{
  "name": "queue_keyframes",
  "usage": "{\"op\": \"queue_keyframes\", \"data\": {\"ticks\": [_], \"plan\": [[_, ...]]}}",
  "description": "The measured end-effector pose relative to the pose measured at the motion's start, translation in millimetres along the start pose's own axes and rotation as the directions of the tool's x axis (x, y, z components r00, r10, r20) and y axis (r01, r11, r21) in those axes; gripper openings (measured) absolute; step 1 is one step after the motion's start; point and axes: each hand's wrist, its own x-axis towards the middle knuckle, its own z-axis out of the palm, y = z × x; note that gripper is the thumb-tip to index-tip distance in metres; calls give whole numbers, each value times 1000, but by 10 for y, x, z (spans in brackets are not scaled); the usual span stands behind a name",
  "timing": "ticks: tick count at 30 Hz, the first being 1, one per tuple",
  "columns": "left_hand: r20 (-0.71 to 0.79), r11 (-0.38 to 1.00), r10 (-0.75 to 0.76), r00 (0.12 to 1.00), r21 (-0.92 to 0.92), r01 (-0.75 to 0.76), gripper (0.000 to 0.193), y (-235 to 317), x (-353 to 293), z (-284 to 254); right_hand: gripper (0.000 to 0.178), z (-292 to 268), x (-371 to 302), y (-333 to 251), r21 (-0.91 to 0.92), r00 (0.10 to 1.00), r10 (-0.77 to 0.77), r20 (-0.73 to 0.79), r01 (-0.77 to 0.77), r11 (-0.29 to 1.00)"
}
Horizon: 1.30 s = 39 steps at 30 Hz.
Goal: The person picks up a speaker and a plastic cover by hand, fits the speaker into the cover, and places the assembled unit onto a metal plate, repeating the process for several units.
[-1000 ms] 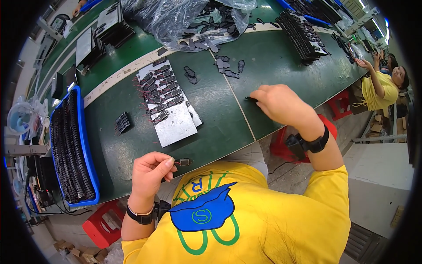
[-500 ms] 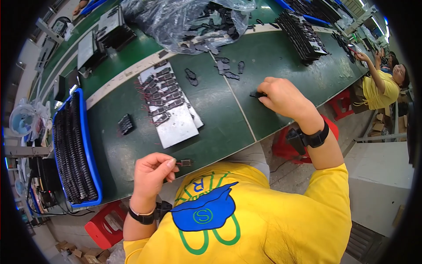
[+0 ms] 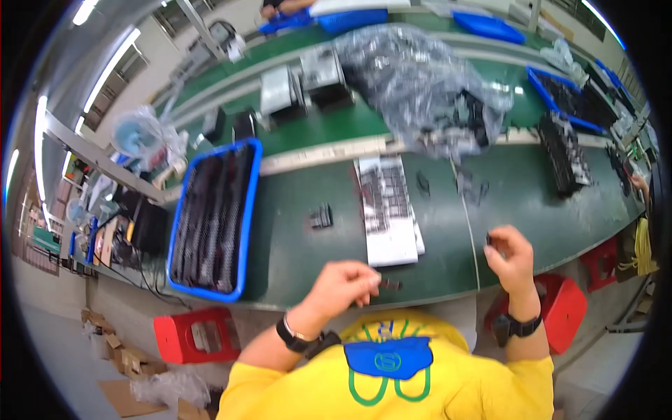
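Near the table's front edge, my left hand [image 3: 341, 288] pinches a small dark rectangular part [image 3: 391, 285] between thumb and fingertips. My right hand [image 3: 512, 260] is farther right, above the table, its thumb and fingers closed on a small black piece [image 3: 489, 239]. Between the hands and a little beyond them lies a white board [image 3: 392, 250], with rows of small dark parts and thin red wires on it. Loose flat black pieces [image 3: 423, 184] are scattered past the board. Left of it sits a small cluster of black parts [image 3: 321, 216].
A blue basket [image 3: 241, 269] packed with rows of black parts stands on the left. Clear plastic bags [image 3: 413, 66] holding black pieces lie at the back. A stack of loaded boards [image 3: 560, 157] is at the right. Red stools [image 3: 199, 336] stand below the table.
My view has swung left, so the table's things appear farther right. My right hand has drawn back toward the front edge with the black piece. My left hand still holds its part.
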Motion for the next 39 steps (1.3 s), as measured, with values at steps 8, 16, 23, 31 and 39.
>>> {"op": "queue_keyframes", "data": {"ticks": [8,16,23,31,39], "plan": [[-41,993,49,998,-102,-53,13,-4,44,47,28,617,31,-706,18,886,-299,355,313,950],[14,990,35,999,-134,-33,16,-50,24,77,29,960,-112,-776,-188,800,-443,406,547,816],[72,980,35,997,-198,-20,18,-113,20,50,29,961,-126,-751,-249,799,-431,419,558,792],[73,983,50,996,-180,-36,18,-98,16,43,28,968,-106,-811,-300,789,-407,461,570,765],[55,985,42,998,-171,-32,18,-80,-4,60,27,989,-122,-807,-311,777,-408,479,585,749]]}}
